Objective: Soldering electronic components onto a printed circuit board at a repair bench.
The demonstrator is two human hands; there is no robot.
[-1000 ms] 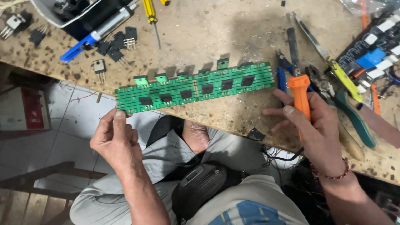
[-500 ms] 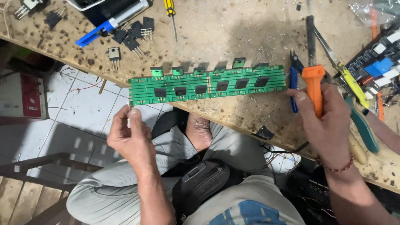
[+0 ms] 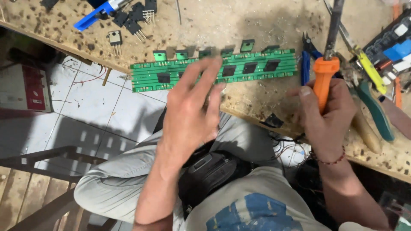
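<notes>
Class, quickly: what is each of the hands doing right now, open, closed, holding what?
Left hand: open, fingers spread, over the green circuit board, holding nothing.
Right hand: closed on the orange-handled tool.

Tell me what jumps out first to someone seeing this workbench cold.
The long green circuit board lies along the near edge of the scorched wooden bench, with the left hand reaching over its middle, fingers spread. At the right, the right hand grips an orange-handled soldering iron, shaft pointing away. Loose black transistors lie at upper left beside a blue tool.

Head camera, steeply downward, close over workbench [image 3: 239, 25].
</notes>
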